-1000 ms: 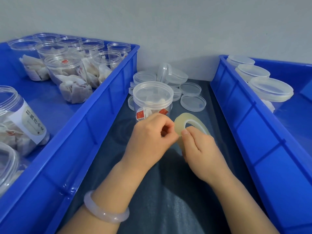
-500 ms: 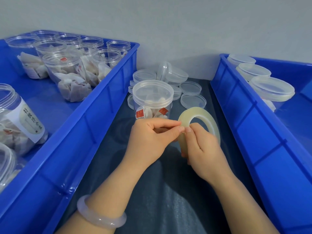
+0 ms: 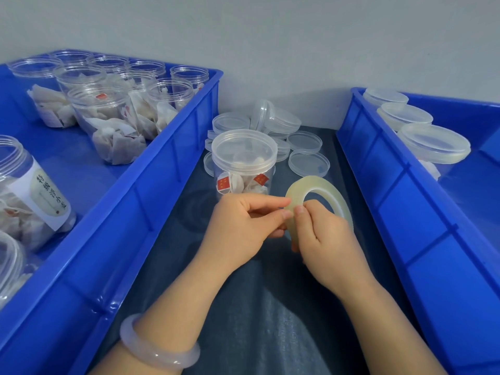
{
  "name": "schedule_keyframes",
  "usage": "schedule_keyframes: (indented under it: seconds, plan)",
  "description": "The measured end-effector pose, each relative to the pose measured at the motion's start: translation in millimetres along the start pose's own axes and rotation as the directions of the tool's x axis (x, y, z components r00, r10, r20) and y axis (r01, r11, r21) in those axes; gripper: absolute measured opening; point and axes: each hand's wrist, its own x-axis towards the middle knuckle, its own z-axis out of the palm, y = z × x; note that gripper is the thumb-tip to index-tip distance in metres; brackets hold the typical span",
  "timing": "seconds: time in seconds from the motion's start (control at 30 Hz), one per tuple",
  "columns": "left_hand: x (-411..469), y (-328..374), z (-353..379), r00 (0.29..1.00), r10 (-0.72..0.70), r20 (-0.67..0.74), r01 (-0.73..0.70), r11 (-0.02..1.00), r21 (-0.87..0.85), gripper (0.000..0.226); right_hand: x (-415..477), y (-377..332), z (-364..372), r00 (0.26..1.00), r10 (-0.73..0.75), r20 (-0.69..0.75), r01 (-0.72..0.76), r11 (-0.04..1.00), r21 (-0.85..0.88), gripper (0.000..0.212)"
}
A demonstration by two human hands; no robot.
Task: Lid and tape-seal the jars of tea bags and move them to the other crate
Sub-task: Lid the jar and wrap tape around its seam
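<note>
Left crate (image 3: 151, 201), left of jar (image 3: 243, 155), held many open jars (image 3: 102, 109), undone. Right crate (image 3: 405, 212), right of jar, held three lidded jars (image 3: 433, 143). Jar lidded, tape not on. Right fingers (image 3: 300, 212) gripped tape (image 3: 316, 182) just before jar; left fingers (image 3: 270, 203) pinched its edge.

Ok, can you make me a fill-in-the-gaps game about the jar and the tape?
1. The left hand and right hand pinch the tape roll, and the ____ wrist wears a bracelet.
2. The jar of tea bags standing between the crates has a ____ on top.
3. The left crate and right crate are both coloured ____.

Missing words: left; lid; blue.
</note>
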Motion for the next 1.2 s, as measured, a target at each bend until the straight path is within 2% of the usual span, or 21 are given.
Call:
schedule_keyframes:
  seconds: [0.1, 0.2, 0.37, 0.5, 0.7, 0.8, 1.2]
  plan:
    - [-0.1, -2.6, 1.0, 0.998, 0.053, -0.041, -0.048, 0.993, 0.104, 0.019, 0.4, -0.8, -0.2, 1.0, 0.0, 0.007, 0.0, 1.0, -0.023, 0.046]
    - [-2.2, -5.2, 4.4, 0.978, 0.192, -0.085, -0.165, 0.952, 0.259, 0.015, 1.0, -0.9, -1.6, 1.0, 0.016, 0.002, -0.016, 0.999, -0.032, 0.045]
    - [-4.4, -4.8, 3.6, 0.868, 0.496, 0.012, -0.405, 0.694, 0.595, 0.012, 0.8, -1.8, -1.7, 1.0, 0.025, 0.005, -0.025, 0.999, -0.026, 0.044]
    - [-3.6, -3.9, 2.4, 0.838, 0.54, 0.083, -0.445, 0.587, 0.676, 0.016, 1.8, -1.1, -0.8, 1.0, 0.024, 0.01, -0.023, 0.999, -0.045, 0.039]
    - [-3.0, -5.7, 0.1, 0.834, 0.547, 0.068, -0.451, 0.606, 0.655, 0.01, 1.3, -1.4, -2.2, 0.998, 0.031, 0.059, -0.03, 0.999, -0.022, 0.042]
    - [-2.3, -7.0, 0.7, 0.826, 0.561, 0.064, -0.45, 0.586, 0.674, 0.008, 1.6, -0.9, -3.4, 0.997, 0.02, 0.069, -0.018, 0.999, -0.032, 0.042]
    - [-4.0, -2.6, 5.4, 0.838, 0.545, 0.013, -0.403, 0.604, 0.688, 0.014, 2.9, -1.2, -6.7, 0.995, 0.01, 0.096, -0.006, 0.999, -0.039, 0.046]
